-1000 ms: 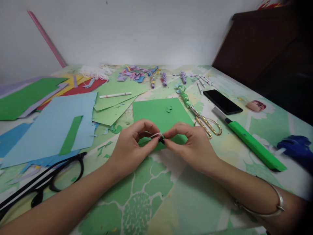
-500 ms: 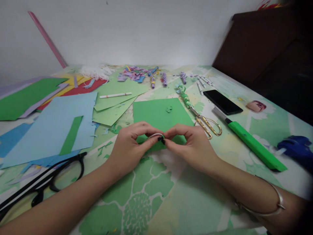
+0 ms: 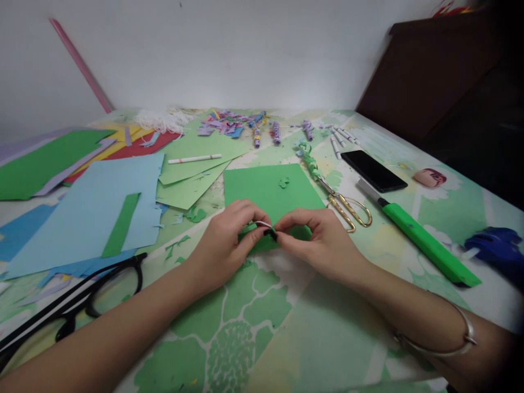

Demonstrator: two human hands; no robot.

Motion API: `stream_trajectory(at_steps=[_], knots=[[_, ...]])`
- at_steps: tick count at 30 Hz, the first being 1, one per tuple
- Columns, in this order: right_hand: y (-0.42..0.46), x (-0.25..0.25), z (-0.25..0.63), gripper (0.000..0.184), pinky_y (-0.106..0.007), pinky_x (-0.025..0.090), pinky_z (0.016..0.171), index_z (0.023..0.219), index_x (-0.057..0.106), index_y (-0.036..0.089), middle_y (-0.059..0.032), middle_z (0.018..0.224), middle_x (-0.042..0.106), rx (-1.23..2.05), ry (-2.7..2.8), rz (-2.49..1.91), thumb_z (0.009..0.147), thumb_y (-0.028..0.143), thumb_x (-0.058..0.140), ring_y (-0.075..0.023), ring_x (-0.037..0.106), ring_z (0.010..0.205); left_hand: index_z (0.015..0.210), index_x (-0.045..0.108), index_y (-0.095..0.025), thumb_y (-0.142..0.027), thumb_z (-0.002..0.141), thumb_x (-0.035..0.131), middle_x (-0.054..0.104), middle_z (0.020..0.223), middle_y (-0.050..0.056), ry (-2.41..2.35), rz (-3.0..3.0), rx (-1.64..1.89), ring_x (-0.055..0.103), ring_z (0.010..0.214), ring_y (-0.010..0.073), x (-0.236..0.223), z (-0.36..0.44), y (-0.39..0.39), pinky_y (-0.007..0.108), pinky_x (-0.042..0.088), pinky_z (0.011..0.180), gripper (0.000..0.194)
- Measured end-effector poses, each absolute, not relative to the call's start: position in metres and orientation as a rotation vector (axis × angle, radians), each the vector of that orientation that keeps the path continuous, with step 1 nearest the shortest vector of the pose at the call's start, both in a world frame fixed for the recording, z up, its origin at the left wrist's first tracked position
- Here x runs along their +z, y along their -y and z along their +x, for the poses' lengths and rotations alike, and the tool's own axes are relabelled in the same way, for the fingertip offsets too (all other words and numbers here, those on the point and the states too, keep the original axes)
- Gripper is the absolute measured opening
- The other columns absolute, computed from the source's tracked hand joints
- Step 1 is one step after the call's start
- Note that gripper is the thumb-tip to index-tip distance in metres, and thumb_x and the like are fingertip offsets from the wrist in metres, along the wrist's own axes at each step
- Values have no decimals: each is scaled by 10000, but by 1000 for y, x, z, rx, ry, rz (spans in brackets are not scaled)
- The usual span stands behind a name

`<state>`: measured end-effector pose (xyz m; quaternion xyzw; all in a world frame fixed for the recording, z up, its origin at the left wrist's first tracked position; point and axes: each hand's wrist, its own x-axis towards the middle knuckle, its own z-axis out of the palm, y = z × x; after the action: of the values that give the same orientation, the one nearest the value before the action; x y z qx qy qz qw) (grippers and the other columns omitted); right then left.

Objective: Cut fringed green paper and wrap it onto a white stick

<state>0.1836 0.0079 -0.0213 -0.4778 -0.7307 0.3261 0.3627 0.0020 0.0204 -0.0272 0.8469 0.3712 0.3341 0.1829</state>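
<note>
My left hand point(image 3: 223, 243) and my right hand point(image 3: 325, 240) meet over the near edge of a green paper sheet point(image 3: 262, 185). Between their thumbs and forefingers they pinch a thin white strip point(image 3: 262, 222), bowed up in a small arc. A bit of green shows at the pinched end, but the fingertips hide most of it. On the sheet lies a small green paper flower point(image 3: 284, 182). Gold-handled scissors point(image 3: 347, 210) rest to the right of the sheet, their blades among curled green paper cuttings point(image 3: 308, 158).
Coloured papers, including a light blue sheet point(image 3: 123, 174), and black glasses point(image 3: 114, 286) lie left. A phone point(image 3: 374, 170), a green utility knife point(image 3: 428, 240) and a blue object point(image 3: 493, 248) lie right. Paper scraps point(image 3: 223, 123) and purple paper rolls point(image 3: 276, 132) sit at the back.
My left fingers have bent more and the hand has shifted slightly, so the white strip's arc shows further left. My right hand stays almost in place, both hands still pinching.
</note>
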Motion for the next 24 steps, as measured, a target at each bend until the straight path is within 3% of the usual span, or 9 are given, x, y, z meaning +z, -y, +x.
stream_trajectory(at_steps=[24], knots=[[-14, -16, 195, 165, -272, 404, 680, 797, 701, 170, -22, 753, 672, 711, 2136, -1031, 800, 135, 540, -152, 577, 738, 886, 472, -182, -152, 916, 378, 507, 874, 39, -924, 2353, 848, 481, 825, 168, -28, 2, -21, 297, 394, 730, 104]])
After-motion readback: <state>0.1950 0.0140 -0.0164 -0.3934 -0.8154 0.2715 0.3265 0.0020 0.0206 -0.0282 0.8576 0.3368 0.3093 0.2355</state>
